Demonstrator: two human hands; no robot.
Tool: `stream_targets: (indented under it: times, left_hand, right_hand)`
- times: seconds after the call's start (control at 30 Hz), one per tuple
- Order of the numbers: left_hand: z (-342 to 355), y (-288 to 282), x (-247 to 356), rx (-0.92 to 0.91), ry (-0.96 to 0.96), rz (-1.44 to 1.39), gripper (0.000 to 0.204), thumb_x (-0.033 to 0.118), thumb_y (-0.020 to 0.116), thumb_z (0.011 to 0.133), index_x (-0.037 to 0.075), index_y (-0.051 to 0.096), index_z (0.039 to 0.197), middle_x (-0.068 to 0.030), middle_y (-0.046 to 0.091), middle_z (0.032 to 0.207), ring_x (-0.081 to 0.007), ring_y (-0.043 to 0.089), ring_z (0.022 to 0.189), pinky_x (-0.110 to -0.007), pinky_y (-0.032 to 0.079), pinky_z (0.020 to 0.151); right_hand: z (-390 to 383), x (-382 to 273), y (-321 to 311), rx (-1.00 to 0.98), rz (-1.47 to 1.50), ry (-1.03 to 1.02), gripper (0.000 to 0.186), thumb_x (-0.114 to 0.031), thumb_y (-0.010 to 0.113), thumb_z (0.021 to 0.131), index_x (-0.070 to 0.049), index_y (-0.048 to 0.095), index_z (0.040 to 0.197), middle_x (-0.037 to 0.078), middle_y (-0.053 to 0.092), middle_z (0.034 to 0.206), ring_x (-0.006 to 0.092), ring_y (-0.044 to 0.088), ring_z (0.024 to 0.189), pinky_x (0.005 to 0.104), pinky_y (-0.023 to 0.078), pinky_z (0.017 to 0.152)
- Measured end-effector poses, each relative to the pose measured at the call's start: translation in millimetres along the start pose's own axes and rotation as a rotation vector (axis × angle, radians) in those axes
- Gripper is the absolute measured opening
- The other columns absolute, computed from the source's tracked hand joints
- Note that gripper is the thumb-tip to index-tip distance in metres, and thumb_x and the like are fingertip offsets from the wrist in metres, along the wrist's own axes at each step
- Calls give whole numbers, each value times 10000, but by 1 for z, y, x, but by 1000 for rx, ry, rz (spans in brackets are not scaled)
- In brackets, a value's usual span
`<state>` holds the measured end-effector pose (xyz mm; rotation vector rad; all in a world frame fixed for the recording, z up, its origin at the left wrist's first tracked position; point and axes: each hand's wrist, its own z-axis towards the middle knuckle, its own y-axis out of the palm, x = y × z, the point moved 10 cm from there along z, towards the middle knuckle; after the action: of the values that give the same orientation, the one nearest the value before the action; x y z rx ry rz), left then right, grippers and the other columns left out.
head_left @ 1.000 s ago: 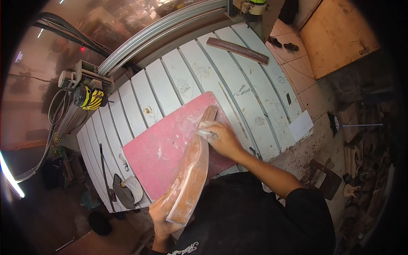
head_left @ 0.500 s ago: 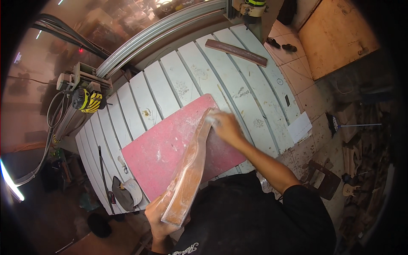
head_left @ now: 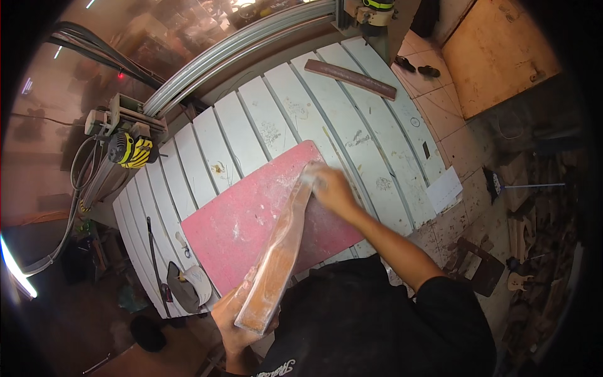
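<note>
A long, curved, dust-covered piece of wood [head_left: 276,264] stretches from near my body to the far part of a pink board [head_left: 220,226]. My left hand [head_left: 233,317] grips its wide near end, the fingers wrapped round the side. At the narrow far end, my right hand [head_left: 333,191] presses a small whitish sanding pad [head_left: 309,176] against the wood; hand and pad are blurred by motion. The pink board carries smears of pale dust and lies on a white slatted table [head_left: 270,125].
A brown wooden bar [head_left: 350,79] lies at the table's far right. A grey-and-white cap [head_left: 188,288] and a thin dark rod [head_left: 155,257] are at the left. Beyond stands a machine rail [head_left: 239,53] with a yellow-black motor [head_left: 133,149]. White paper [head_left: 445,190] sits on the right edge.
My right hand and the pad have shifted slightly left along the wood's far end. The wood's near end and my left hand have moved a little left.
</note>
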<state>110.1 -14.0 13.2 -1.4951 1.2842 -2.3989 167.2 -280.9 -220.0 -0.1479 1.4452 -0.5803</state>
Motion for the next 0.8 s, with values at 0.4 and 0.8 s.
stream_targets:
  times: [0.4,0.8]
  left_hand:
    - [-5,-2,-9,9,-46,-40,793,171,884,683,-134,575,1347,-206,778,1059,-269,784,954,-354,588,879]
    - [2,1,1,42,-28,-52,719,150,898,680,-71,650,1318,-270,736,1239,-331,779,1054,-371,604,911]
  right_hand:
    - [-22,-48,-13,-40,158,87,180,-65,697,925,-37,791,1076,177,750,1168,339,705,1108,444,524,1014]
    - [-21,-17,-12,59,-121,181,201,-100,695,927,-87,784,1107,155,744,1159,369,659,1144,437,445,1017]
